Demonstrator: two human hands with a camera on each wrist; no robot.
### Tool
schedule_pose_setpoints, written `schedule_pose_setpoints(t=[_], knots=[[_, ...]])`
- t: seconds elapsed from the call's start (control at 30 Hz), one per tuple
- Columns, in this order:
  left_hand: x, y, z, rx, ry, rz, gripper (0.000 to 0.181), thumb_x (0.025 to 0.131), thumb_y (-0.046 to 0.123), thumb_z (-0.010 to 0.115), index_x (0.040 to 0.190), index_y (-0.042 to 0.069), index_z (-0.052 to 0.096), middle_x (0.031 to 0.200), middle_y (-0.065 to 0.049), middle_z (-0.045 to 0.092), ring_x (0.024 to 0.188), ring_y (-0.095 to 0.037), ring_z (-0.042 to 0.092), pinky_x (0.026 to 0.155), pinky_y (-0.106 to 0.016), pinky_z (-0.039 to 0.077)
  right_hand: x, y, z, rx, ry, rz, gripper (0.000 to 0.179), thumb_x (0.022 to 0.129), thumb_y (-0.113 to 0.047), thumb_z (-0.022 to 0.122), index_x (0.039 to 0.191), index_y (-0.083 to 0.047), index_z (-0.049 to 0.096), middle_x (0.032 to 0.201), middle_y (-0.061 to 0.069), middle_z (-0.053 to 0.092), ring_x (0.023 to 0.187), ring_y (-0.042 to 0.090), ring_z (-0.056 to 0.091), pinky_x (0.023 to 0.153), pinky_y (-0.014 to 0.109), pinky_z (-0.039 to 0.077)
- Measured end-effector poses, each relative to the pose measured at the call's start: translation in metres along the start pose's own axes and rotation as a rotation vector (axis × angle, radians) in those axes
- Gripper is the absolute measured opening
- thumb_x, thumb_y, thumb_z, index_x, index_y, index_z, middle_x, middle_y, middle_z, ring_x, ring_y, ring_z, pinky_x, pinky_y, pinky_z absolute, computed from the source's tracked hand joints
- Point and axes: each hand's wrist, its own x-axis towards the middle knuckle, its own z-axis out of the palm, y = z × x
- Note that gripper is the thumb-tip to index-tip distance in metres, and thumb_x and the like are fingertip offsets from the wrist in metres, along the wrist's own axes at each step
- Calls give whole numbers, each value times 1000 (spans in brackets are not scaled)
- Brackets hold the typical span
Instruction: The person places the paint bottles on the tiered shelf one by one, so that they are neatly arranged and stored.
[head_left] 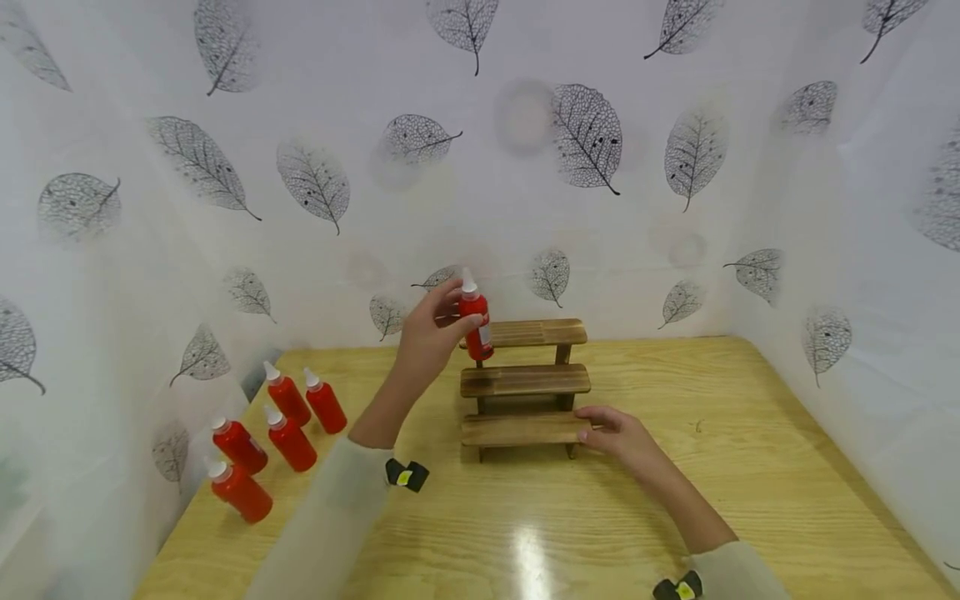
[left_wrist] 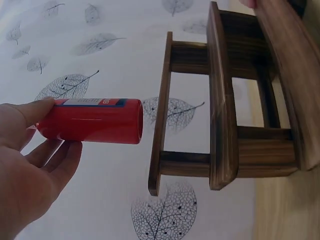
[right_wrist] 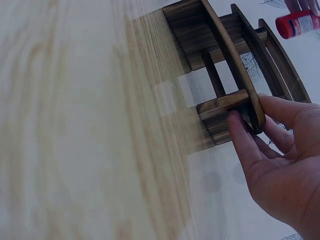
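Note:
My left hand [head_left: 426, 337] grips a red squeeze bottle [head_left: 476, 333] with a white pointed nozzle and a printed label. The bottle is upright in the air by the left end of the top tier of a three-tier wooden display stand [head_left: 525, 382]. In the left wrist view the bottle's base [left_wrist: 132, 121] is apart from the stand, and the nozzle is mostly hidden by the hand. At the right end of the lowest tier, my right hand [head_left: 618, 437] pinches the board between thumb and fingers, as the right wrist view shows the hand [right_wrist: 285, 165] up close.
Several more red bottles [head_left: 288, 444] with white nozzles stand in a cluster on the left of the wooden table [head_left: 750, 467]. A white leaf-printed sheet [head_left: 360, 75] walls the table at the back and both sides.

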Motion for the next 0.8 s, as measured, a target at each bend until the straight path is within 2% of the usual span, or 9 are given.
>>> schedule_pose_setpoints(t=[0.2,0.4,0.63,0.8], knots=[[26,2,31,-5,-61,-42,58,94,25,73,147,27,50,136,-3,63,114,-23,64,99,-47,55,0,1,0,-2,2,-6,53,95,-31,71,140,-7,56,142,17,56,121,30,61,99,42,53],[45,4,59,-13,-100,-17,56,96,21,71,147,22,50,138,-5,62,115,-24,64,99,-47,55,0,1,1,0,6,1,53,94,-31,71,139,-7,57,138,17,58,115,27,64,97,40,54],[55,12,77,9,-137,-58,59,95,18,71,149,23,48,142,-6,60,120,-25,63,101,-47,54,0,1,1,6,3,7,54,94,-31,72,140,-7,56,137,17,58,114,26,64,97,40,54],[63,11,87,3,-158,-41,59,95,16,71,149,23,48,142,-7,60,119,-24,63,100,-43,55,0,1,-1,14,-4,6,55,95,-31,71,141,-6,55,139,18,56,115,27,64,98,43,54]])
